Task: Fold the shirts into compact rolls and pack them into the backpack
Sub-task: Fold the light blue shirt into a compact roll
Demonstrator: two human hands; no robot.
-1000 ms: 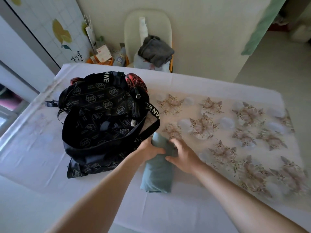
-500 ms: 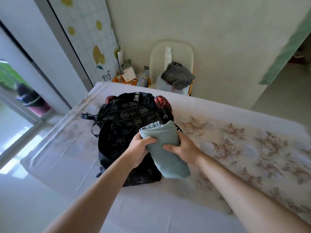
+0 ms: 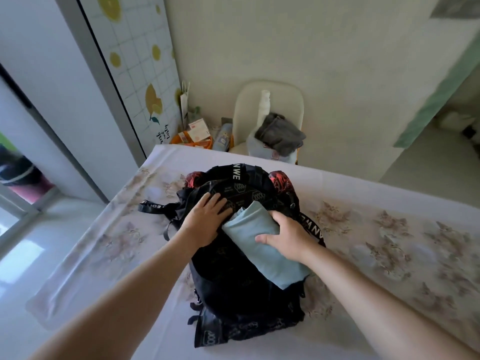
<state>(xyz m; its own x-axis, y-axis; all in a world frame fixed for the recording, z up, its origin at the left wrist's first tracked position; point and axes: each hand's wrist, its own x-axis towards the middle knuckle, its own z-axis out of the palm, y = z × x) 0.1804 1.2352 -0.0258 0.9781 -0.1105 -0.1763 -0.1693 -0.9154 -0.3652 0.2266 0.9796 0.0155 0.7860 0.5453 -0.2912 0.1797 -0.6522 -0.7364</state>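
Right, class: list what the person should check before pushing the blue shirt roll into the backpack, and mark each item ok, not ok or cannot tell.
1. Right hand grips the shirt roll: ok.
2. Roll compact, not unrolling: ok.
3. Left hand rests on the backpack, steadying it: ok.
4. Roll's far end at the opening: ok.
5. Room inside the backpack: cannot tell.
6. Roll fully inside: not ok.

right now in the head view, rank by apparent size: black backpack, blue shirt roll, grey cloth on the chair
1. black backpack
2. blue shirt roll
3. grey cloth, farther off, so true size unsure
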